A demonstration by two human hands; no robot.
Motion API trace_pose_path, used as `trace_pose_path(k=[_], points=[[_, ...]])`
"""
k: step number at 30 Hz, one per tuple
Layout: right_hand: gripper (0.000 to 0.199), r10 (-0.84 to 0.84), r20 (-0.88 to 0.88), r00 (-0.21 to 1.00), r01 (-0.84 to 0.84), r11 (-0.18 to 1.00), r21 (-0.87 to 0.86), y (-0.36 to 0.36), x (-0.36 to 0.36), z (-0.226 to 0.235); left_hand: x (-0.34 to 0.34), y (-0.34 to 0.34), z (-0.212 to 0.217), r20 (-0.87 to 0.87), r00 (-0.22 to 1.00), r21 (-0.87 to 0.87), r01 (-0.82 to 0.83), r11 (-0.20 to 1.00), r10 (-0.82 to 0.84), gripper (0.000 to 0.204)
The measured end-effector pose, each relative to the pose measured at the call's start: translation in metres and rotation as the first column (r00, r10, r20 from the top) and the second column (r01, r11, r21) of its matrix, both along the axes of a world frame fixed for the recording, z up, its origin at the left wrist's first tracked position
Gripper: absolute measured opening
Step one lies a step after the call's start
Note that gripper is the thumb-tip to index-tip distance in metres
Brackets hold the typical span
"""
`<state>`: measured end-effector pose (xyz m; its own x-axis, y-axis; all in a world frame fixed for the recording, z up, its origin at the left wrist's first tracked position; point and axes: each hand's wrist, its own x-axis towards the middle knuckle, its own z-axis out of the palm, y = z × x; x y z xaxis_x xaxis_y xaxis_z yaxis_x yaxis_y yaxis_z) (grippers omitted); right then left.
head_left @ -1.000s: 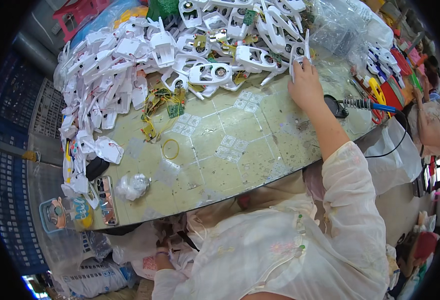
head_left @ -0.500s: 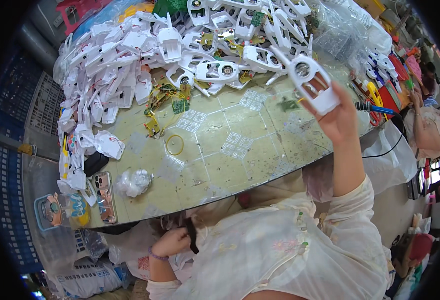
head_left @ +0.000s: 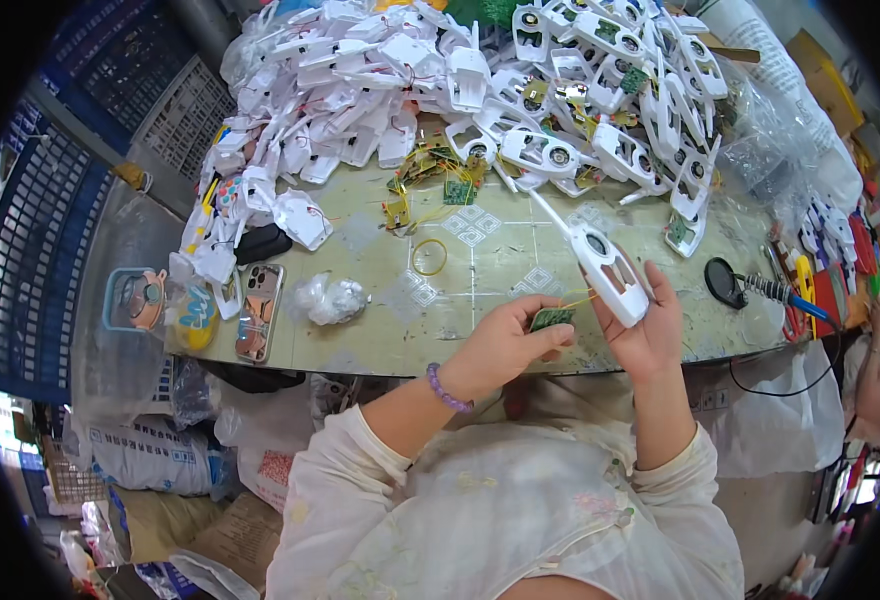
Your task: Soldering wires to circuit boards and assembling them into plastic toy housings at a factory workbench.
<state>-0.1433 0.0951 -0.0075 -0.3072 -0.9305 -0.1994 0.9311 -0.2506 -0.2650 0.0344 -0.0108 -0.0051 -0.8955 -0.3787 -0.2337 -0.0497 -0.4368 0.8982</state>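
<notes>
right hand (head_left: pixel 650 335): fingers wrapped around white plastic shell (head_left: pixel 610 268) over table (head_left: pixel 520 260) edge | left hand (head_left: pixel 505 345): pinches small green board (head_left: pixel 552 319), wires joined to shell | looks just begun, big pile (head_left: pixel 480 90) left

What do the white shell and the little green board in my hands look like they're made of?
White shell in the right hand: looks like moulded plastic, smooth with a slight sheen and cut-out openings. Green board pinched by the left hand: likely a circuit board, flat, matt green, with thin yellow wires running to the shell.
</notes>
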Motion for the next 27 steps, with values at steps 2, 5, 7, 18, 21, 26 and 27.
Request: trace_pose_path(k=[2,5,7,18,21,26,27], points=[[0.054,-0.100,0.102,0.990,0.089,0.990,0.110,0.000,-0.006,-0.010,-0.007,-0.006,-0.002,-0.022,1.000,-0.042,-0.018,0.999,0.017,0.031],[0.061,-0.145,0.152,0.978,0.145,0.989,0.008,-0.001,0.006,-0.013,-0.021,-0.015,-0.004,0.039,0.999,-0.098,-0.024,0.995,0.028,0.031],[0.066,-0.187,0.212,0.959,0.206,0.976,-0.072,0.000,0.011,-0.014,-0.034,-0.024,0.003,0.140,0.990,-0.166,0.052,0.985,-0.028,0.036],[0.057,-0.087,0.064,0.994,0.091,0.994,-0.063,0.014,-0.015,-0.023,-0.060,-0.043,0.005,0.183,0.982,-0.280,0.089,0.956,-0.038,0.027],[0.048,-0.204,-0.177,0.963,0.224,0.969,0.106,0.010,-0.016,-0.016,-0.063,-0.039,-0.004,0.153,0.984,-0.215,0.123,0.969,-0.091,0.029],[0.025,0.168,-0.952,0.256,0.478,0.834,0.275,0.014,-0.023,-0.028,-0.063,-0.049,0.001,0.115,0.993,-0.340,0.008,0.941,0.033,0.047],[0.027,0.267,-0.964,0.009,0.510,0.828,0.234,0.010,-0.009,-0.020,-0.058,-0.057,-0.001,0.141,0.988,-0.358,0.000,0.934,0.055,0.051]])
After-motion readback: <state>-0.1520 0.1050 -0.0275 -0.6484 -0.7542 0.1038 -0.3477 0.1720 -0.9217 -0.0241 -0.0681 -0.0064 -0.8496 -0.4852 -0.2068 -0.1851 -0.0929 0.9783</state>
